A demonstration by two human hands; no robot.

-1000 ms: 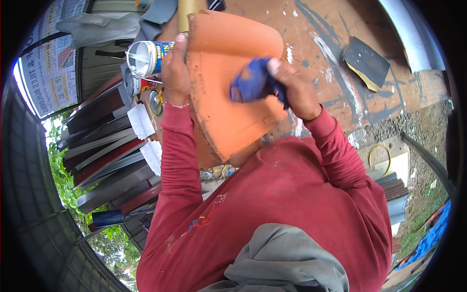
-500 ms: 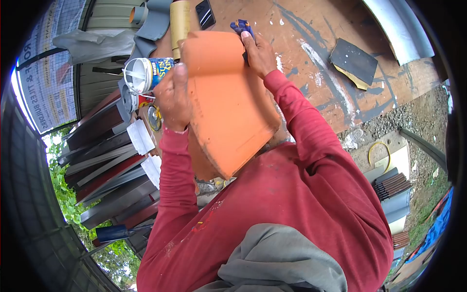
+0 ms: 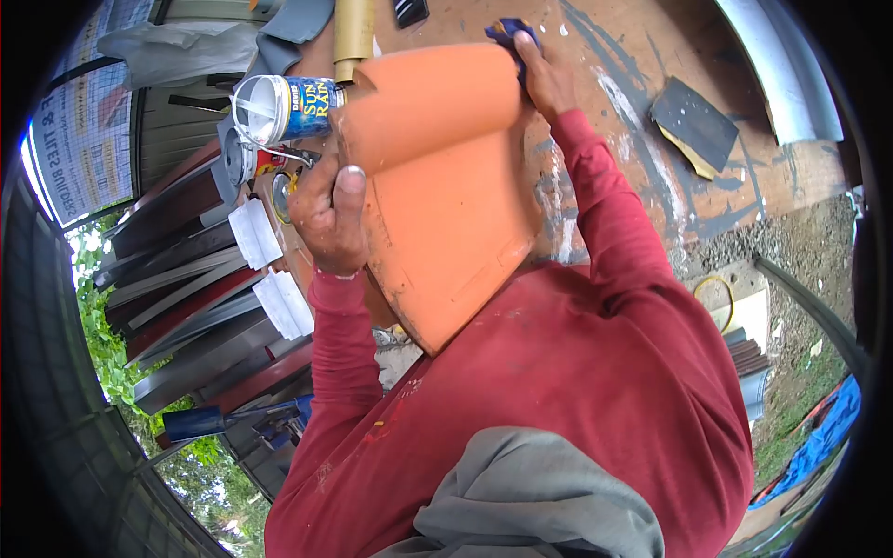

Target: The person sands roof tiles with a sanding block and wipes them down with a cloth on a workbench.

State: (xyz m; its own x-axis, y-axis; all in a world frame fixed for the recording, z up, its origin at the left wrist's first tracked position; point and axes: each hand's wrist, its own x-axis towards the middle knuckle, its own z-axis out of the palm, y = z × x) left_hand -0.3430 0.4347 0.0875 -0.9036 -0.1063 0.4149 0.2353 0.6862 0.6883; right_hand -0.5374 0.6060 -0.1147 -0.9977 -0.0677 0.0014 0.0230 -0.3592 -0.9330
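An orange curved roof tile (image 3: 446,219) is tilted in front of my chest, its rolled edge at the far side. My left hand (image 3: 330,209) grips the tile's left edge, thumb on the face and fingers mostly hidden around the side. At the tile's far right corner, my right hand (image 3: 549,79) is closed on a dark blue cloth (image 3: 512,33) with orange marks. That cloth lies against the rolled edge. Just beyond my left hand is a paint can (image 3: 314,107) with a blue label, open at the top and whitish inside.
The paint-stained wooden workbench (image 3: 642,56) carries a tan roll (image 3: 353,33), a phone (image 3: 410,11), a dark sheet with a yellowish underside (image 3: 696,126) and a silvery curved panel (image 3: 781,70). Long metal profiles (image 3: 177,270) are stacked at left. Gravel (image 3: 805,223) lies at right.
The tile's far end has tipped, so more of its rolled edge shows. My right hand and the cloth have moved right and slightly away; my left hand has shifted lower on the edge.
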